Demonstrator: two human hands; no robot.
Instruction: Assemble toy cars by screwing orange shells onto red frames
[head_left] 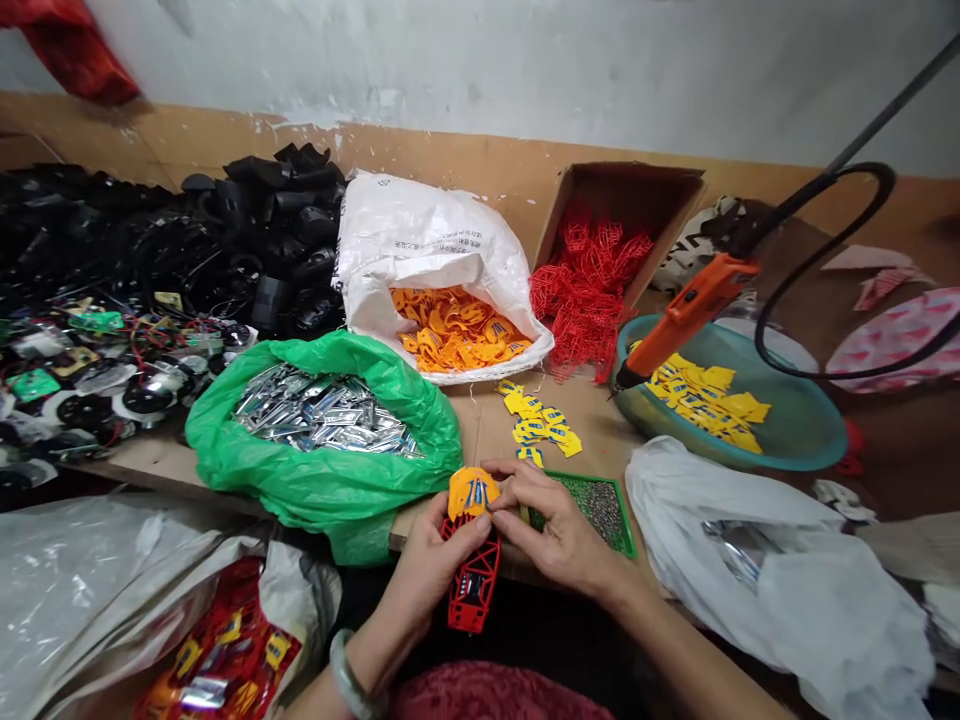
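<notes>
My left hand (442, 550) is wrapped round a red lattice frame (472, 580), its thumb lying over the frame's upper part. An orange piece with blue marks (472, 492) sits at the top end of that frame. The fingers of my right hand (544, 515) are pinched at the right edge of the orange piece; anything small between the fingertips is too hidden to tell. Just behind my right hand lies a green tray (631, 540) of small metal bits. Loose yellow pieces (536, 420) are spread on the table beyond my hands.
A green bag (247, 470) of silvery parts is at left, with a white sack (442, 225) of orange pieces behind. An orange power screwdriver (686, 310) hangs over a teal basin (795, 430). Red frames (592, 270) fill a box. A white plastic bag (787, 590) lies right.
</notes>
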